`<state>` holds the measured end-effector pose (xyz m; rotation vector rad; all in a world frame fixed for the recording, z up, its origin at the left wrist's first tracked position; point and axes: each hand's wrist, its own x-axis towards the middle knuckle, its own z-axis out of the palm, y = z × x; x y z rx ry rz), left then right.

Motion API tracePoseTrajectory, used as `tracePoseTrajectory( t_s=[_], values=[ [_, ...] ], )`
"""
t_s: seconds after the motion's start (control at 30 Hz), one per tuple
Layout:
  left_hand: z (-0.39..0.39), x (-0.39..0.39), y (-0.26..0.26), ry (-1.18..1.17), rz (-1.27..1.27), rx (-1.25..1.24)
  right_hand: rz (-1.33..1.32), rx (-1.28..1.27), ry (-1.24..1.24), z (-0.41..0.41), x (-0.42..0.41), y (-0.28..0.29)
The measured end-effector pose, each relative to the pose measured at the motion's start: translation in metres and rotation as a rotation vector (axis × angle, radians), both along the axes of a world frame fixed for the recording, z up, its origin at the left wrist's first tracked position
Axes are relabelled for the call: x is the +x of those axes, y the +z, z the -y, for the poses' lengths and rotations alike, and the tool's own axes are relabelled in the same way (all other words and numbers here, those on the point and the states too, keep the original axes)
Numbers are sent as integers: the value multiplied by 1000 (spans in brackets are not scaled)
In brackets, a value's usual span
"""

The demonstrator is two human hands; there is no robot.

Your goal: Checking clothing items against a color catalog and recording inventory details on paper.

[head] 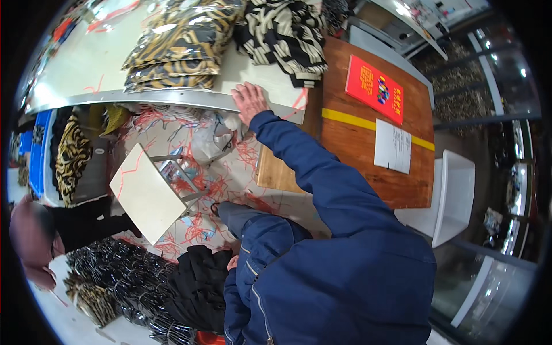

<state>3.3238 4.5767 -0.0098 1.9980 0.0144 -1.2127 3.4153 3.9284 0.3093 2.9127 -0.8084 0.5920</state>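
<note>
My right hand (250,101) rests palm down on the metal-edged rim of the pale worktable (181,95), fingers somewhat spread, holding nothing. Just left of it lie clear-bagged, tiger-patterned folded garments (177,51). Beyond it, to the upper right, is a crumpled black-and-cream patterned garment (284,39). Low in the view, my left hand (233,263) shows only in small part at the blue sleeve's cuff, beside a black cloth pile (200,280); its fingers are mostly hidden. Black plastic-wrapped bundles (125,280) lie left of that pile.
A wooden table (345,90) on the right bears a red booklet (375,88) and a printed sheet (392,144). A pale-topped stool (148,194) and a white plastic bag (211,140) stand among red strips on the floor. Another person (36,237) is at far left, near a bin (99,172).
</note>
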Motion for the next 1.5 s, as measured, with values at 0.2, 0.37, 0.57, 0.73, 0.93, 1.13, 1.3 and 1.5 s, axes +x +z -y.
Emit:
tracePoseTrajectory(
  t_s=[0.2,0.37,0.57,0.73,0.93,1.13,1.3,1.5],
  values=[
    [7,25,3,182,-262,-177,108,-12,22,4,4,-4],
    [53,20,62,287,-352,-89,45,-51,3,2,11,-8],
    [97,15,147,677,-602,-143,33,70,123,17,-7,-9],
    [103,-15,153,689,-248,-52,209,221,109,22,-19,-17],
    [112,-59,131,652,-283,-47,732,1616,-18,-24,-111,-39],
    [151,-90,150,508,-170,84,928,1834,-650,-47,-313,-77],
    [192,-81,128,475,-540,-112,1260,2079,-752,22,-556,-227],
    [184,-77,118,443,-339,-86,1804,1798,-1132,2,-558,-194]
  ],
)
